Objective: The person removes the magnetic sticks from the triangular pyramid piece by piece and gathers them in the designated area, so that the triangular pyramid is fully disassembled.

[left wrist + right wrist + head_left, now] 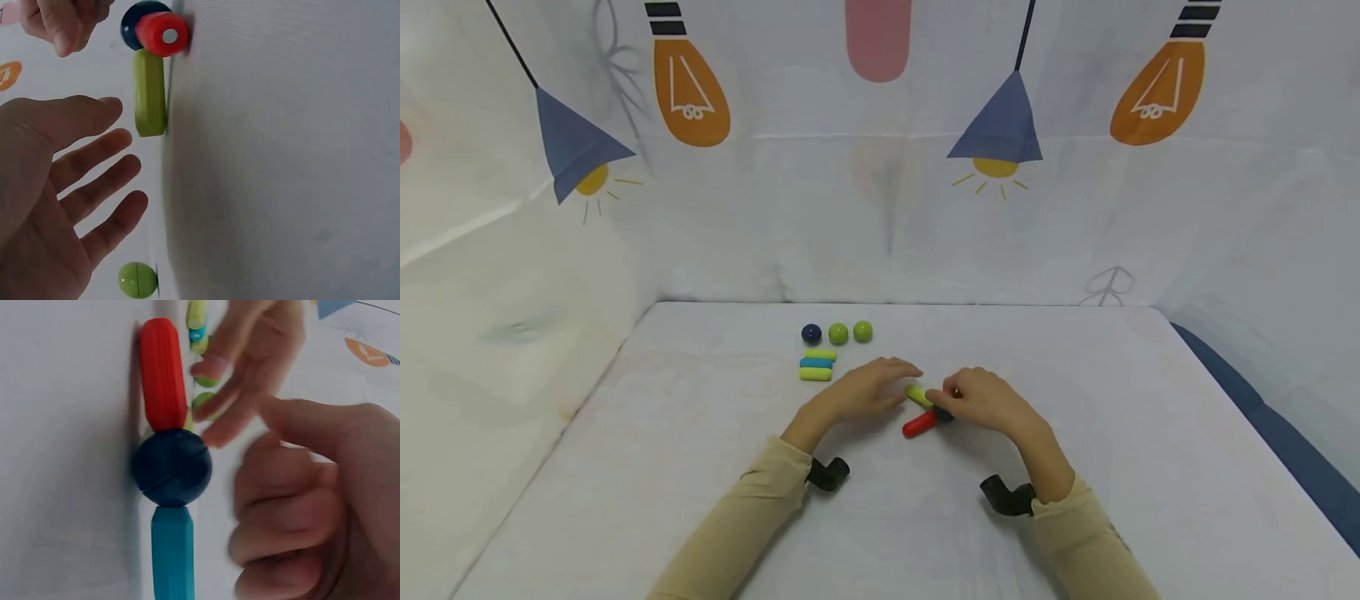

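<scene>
Straight, spread fingers mark my left hand, just left of a yellow-green stick and apart from it. That stick, a red stick and a teal stick meet at a dark blue ball on the table. My right hand hovers beside the ball with loosely curled fingers; nothing shows in its grasp, and it looks blurred in the right wrist view. From the head, it hides the teal stick and part of the ball. A pale metal disc caps the red stick's end in the left wrist view.
Farther back on the white table stand a dark blue ball and two green balls. In front of them lie two yellow-green sticks with a blue stick between. A printed cloth hangs behind.
</scene>
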The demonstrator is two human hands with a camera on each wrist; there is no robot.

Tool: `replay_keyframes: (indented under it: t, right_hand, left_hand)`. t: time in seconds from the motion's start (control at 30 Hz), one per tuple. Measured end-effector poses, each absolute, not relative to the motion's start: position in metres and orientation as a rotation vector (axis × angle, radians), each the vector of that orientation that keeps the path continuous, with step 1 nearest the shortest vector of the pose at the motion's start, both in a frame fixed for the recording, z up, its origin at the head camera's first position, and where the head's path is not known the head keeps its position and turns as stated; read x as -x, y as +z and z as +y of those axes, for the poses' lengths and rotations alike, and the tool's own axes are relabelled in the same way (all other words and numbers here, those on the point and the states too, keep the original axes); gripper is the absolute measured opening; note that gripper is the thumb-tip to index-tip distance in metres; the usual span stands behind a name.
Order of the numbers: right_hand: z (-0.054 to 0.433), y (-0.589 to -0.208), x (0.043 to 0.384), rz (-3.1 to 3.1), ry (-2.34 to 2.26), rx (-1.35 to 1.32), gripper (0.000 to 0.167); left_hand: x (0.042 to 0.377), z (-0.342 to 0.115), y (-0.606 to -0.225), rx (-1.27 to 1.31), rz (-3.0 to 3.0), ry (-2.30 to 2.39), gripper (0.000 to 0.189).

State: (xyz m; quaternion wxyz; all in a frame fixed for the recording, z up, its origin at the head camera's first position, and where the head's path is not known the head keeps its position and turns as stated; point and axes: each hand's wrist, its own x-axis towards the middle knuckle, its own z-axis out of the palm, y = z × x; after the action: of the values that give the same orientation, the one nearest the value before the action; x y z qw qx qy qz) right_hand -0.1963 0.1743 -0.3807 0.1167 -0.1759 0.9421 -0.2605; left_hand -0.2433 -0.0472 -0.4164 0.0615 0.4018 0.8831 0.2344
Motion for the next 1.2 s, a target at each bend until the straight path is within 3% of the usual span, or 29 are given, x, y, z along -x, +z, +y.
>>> replay_keyframes:
  t: [0.13,0.63,1.2]
  right_hand:
    - [0.172,-0.379,0.191,2.667,-0.658,0.379,0.047]
    - [0.167,-0.398,0.195,2.744,-0.524,0.330,0.022]
    - [0.195,-0.400,0.213,2.840,-0.641,0.575,0.017]
  left_hand:
    - [0.238,-0.042,-0.422,-1.189,2.697,0.586,0.032]
    - [0.236,-0.045,-0.420,-1.043,2.820,0.558,0.024]
    - [0.239,-0.057,-0.412,-1.170,2.600,0.616,0.018]
